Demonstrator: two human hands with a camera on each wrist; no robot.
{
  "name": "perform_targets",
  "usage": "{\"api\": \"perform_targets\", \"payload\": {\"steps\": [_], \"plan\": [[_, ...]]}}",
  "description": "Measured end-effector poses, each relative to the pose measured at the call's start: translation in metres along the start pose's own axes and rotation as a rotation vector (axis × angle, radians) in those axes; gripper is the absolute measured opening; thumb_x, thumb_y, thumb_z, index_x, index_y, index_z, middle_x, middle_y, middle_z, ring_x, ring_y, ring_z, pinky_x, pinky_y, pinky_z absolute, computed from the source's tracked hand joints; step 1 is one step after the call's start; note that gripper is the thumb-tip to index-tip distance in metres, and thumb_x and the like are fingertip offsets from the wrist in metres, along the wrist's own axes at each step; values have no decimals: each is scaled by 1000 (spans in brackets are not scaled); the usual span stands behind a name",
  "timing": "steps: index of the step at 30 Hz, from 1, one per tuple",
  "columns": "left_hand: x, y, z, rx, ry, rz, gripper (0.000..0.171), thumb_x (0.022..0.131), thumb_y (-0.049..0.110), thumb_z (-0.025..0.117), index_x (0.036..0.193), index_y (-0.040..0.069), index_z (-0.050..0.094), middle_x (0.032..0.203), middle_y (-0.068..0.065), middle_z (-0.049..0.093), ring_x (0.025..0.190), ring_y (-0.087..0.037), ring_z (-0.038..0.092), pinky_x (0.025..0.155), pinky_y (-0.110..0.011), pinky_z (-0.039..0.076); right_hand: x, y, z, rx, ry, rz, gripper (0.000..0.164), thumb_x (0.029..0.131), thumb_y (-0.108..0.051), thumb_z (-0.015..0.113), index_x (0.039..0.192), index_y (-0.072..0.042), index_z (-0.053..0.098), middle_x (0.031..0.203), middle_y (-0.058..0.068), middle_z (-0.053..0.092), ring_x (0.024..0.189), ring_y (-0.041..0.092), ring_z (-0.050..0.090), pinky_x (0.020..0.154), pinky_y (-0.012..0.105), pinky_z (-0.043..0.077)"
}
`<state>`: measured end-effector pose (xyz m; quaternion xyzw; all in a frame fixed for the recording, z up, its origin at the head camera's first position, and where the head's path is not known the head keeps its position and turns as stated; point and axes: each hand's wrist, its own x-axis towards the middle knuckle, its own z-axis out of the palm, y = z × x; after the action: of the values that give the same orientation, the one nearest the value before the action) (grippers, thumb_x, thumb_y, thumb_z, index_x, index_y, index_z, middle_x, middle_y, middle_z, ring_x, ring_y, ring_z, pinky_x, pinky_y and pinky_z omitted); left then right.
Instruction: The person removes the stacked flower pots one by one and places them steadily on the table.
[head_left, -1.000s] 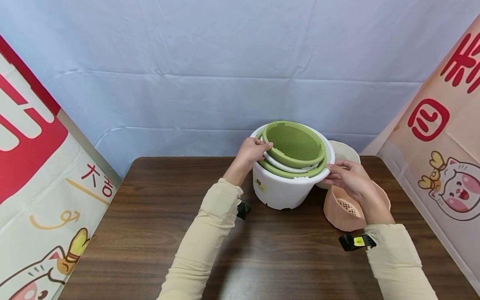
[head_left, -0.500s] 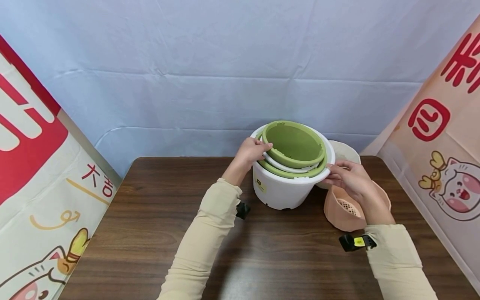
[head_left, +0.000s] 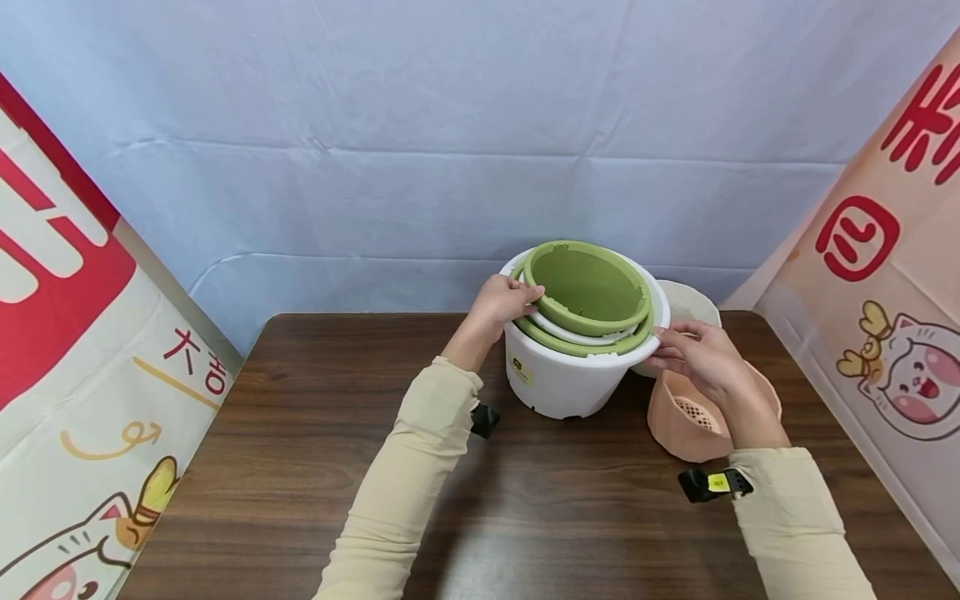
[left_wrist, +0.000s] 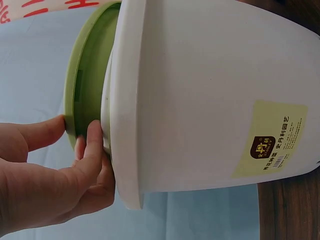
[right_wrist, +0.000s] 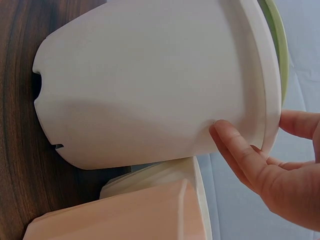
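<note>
A large white flowerpot (head_left: 562, 387) with a yellow label (left_wrist: 272, 140) stands upright on the table. Nested inside it are a green flowerpot (head_left: 566, 345), a smaller white one, and the smallest green flowerpot (head_left: 588, 287) on top, tilted. My left hand (head_left: 498, 307) pinches the smallest green flowerpot's rim at the left, thumb outside and fingers beneath, as the left wrist view shows. On the right side my right hand (head_left: 701, 358) holds the large white flowerpot's rim, with the thumb on top and the fingers (right_wrist: 232, 140) against the outer wall.
A pink flowerpot (head_left: 671, 429) with a holed bottom lies under my right forearm, close to the large white one. Behind it is a cream flowerpot (head_left: 686, 302), partly hidden. A pale blue cloth (head_left: 375, 208) hangs at the table's (head_left: 322, 433) back edge; printed cloths hang at both sides.
</note>
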<state>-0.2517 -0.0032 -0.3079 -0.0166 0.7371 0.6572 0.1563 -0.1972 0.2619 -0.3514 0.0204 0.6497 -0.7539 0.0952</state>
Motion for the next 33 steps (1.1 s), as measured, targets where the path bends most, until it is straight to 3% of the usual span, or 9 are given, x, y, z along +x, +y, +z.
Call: {"api": "perform_targets", "payload": {"steps": [8, 16, 23, 33], "plan": [[1, 1, 1, 18, -3, -10, 44, 93, 10, 57, 57, 6, 32, 98, -8, 47, 116, -23, 53, 81, -21, 50, 1, -1, 0, -21, -2, 8, 23, 93, -5, 52, 105, 7, 37, 78, 4, 64, 72, 13, 66, 70, 25, 55], [0, 1, 1, 34, -20, -29, 40, 94, 10, 56, 59, 4, 38, 131, -15, 47, 117, -24, 52, 85, -23, 49, 1, 0, -2, -24, -4, 9, 23, 93, -5, 53, 104, 7, 37, 79, 3, 64, 72, 12, 65, 71, 25, 54], [0, 1, 2, 55, -29, -38, 43, 95, 12, 55, 57, 5, 36, 129, -15, 47, 118, -24, 52, 89, -25, 47, 1, -1, -1, -30, -2, 6, 22, 93, -6, 53, 105, 6, 38, 78, 4, 64, 72, 12, 65, 70, 25, 54], [-1, 3, 2, 106, -10, -62, 39, 95, 16, 55, 60, 3, 42, 139, -13, 42, 113, -23, 56, 99, -30, 40, 2, -1, 0, -11, -8, 6, 21, 94, -3, 52, 105, 8, 38, 77, 4, 64, 71, 13, 65, 69, 25, 55]]}}
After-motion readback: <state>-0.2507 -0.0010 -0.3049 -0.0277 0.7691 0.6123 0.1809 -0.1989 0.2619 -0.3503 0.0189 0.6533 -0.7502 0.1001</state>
